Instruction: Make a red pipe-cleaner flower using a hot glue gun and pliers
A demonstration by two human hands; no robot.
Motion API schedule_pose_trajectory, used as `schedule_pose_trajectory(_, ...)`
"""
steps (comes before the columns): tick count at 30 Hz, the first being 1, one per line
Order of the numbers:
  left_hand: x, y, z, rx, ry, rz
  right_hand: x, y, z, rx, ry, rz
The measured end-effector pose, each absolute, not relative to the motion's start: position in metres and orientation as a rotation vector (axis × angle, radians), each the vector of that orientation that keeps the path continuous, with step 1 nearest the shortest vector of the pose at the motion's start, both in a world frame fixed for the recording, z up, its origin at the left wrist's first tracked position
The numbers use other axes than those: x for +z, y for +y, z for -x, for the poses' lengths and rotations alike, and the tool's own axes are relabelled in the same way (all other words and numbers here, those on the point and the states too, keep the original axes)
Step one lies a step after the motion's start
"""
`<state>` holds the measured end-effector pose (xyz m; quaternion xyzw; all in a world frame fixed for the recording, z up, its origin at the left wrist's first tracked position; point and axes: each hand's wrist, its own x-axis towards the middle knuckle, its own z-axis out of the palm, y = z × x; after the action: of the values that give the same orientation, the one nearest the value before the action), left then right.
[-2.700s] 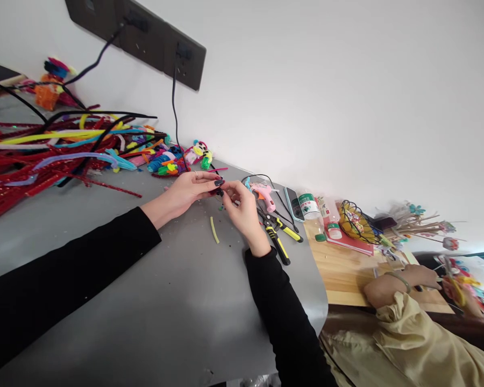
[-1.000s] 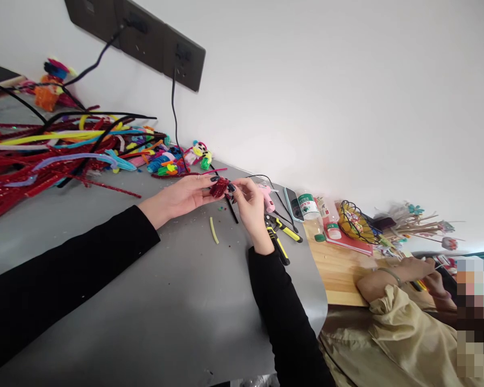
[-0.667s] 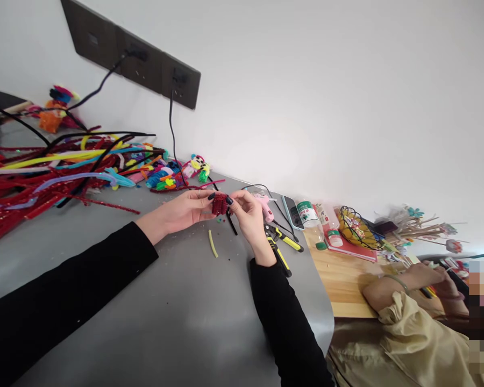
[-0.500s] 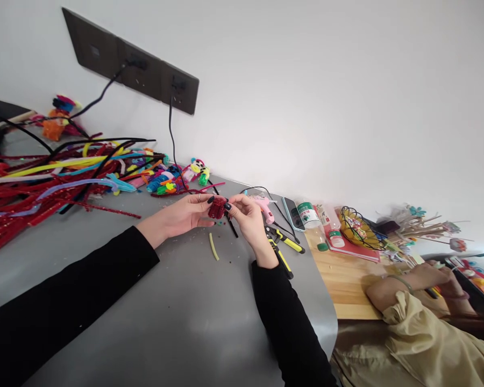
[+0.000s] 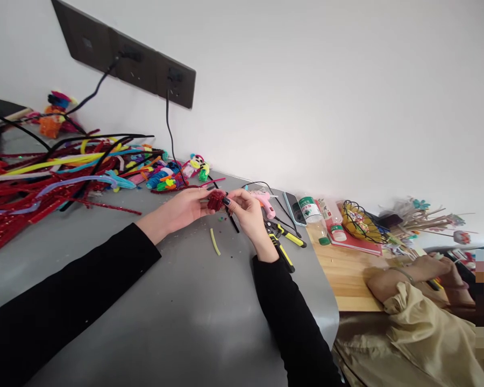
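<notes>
Between my two hands is a small dark-red glittery bundle of bent pipe cleaner (image 5: 215, 200), held above the grey table (image 5: 177, 322). My left hand (image 5: 181, 211) grips it from the left, its fingers closed round the far side. From the right, my right hand (image 5: 245, 212) pinches its edge between thumb and fingers. Below the hands lies a short pale-yellow pipe cleaner piece (image 5: 215, 242). Close by my right wrist are yellow-and-black pliers (image 5: 282, 252), with a pink glue gun (image 5: 266, 203) behind them.
A heap of coloured pipe cleaners (image 5: 44, 183) covers the left of the table, with small pipe-cleaner figures (image 5: 196, 165) at the wall. On the right are a phone (image 5: 294, 208), a plastic bottle (image 5: 312, 212) and a black wire basket (image 5: 361, 223). A co-worker's hands (image 5: 431, 269) are beyond, at the wooden table.
The red bundle has turned in my fingers and shows a different, rounder side. Both hands keep hold of it. The whole view has shifted slightly.
</notes>
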<state>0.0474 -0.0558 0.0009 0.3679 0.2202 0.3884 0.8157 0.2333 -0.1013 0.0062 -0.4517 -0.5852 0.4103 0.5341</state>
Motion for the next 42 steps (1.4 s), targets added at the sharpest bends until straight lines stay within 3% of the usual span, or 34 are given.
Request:
schedule_pose_trajectory(27,0.0036,-0.0579,-0.0488,0.882,0.451,-0.884,0.0058,-0.1013,-0.2326,0.858,-1.4,1.079)
schedule_pose_trajectory(35,-0.0004,-0.0568,-0.0505,0.923,0.455,-0.875,0.0072,-0.1071,-0.2295,0.53,-1.572,1.153)
schedule_pose_trajectory(42,-0.005,-0.0551,-0.0491,0.955,0.498,-0.881,0.0069,-0.107,-0.228,0.523,-1.594,1.134)
